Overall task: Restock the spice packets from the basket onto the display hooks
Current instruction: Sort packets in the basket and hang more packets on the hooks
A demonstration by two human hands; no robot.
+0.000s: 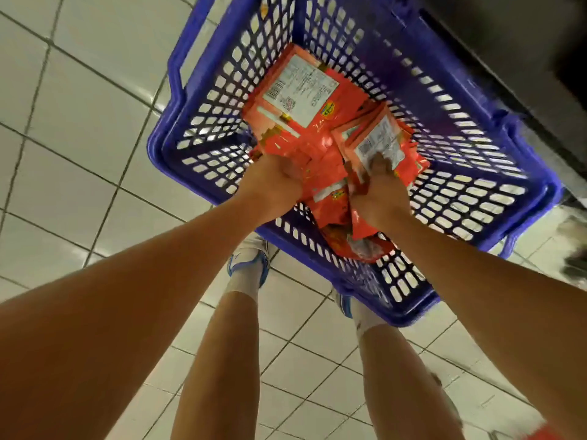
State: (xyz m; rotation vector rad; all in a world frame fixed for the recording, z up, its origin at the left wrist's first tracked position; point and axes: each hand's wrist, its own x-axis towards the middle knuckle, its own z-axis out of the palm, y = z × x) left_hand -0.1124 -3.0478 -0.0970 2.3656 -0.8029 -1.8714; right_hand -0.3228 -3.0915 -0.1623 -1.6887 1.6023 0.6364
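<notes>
Both hands down in the blue basket [197,128] in the middle of the frame, on the white tile floor [79,122]. Left hand [273,179] curled around a bunch of red spice packets [317,160], fingers tucked under them. Right hand [378,198] pinching a small stack [378,144], thumb on the white label.

Best to gather one neat stack, all facing the same way. Line up the edges before lifting. Hold firm, since shiny packets look slippery. Probably smart to find the hanging holes first; too blurry to spot them here.

Big top packet [298,87] lying flat, white back side up. Long side running from the upper left down toward the lower right.
</notes>
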